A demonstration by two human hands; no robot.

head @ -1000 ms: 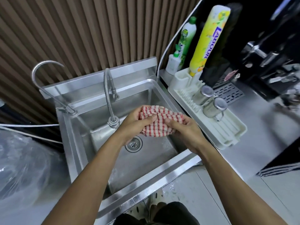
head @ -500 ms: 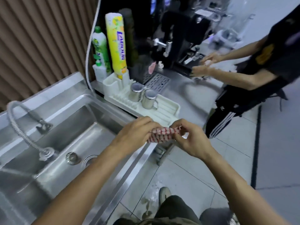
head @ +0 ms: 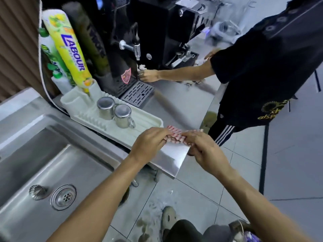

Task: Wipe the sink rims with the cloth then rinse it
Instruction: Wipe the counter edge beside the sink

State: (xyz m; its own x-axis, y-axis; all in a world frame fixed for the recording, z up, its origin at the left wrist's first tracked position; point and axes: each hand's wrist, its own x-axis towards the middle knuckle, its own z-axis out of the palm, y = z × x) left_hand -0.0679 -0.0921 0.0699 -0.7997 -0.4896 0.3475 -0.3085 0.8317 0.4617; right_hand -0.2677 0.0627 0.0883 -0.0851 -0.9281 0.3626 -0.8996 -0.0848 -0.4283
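My left hand (head: pixel 150 144) and right hand (head: pixel 204 151) both grip the bunched red-checked cloth (head: pixel 174 136), fingers curled round its ends, above the steel counter corner (head: pixel 173 159), right of the sink (head: pixel 52 163), near the white drying tray (head: pixel 139 126).

cloth (head: pixel 176 136): red-and-white checked, bunched into a roll, I held it between my two hands over the counter corner
sink (head: pixel 52 165): steel, lay at my left

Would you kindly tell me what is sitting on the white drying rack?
Two upturned steel cups sit on the drying rack; its holder carries a yellow bottle. The cups' insides are hidden.
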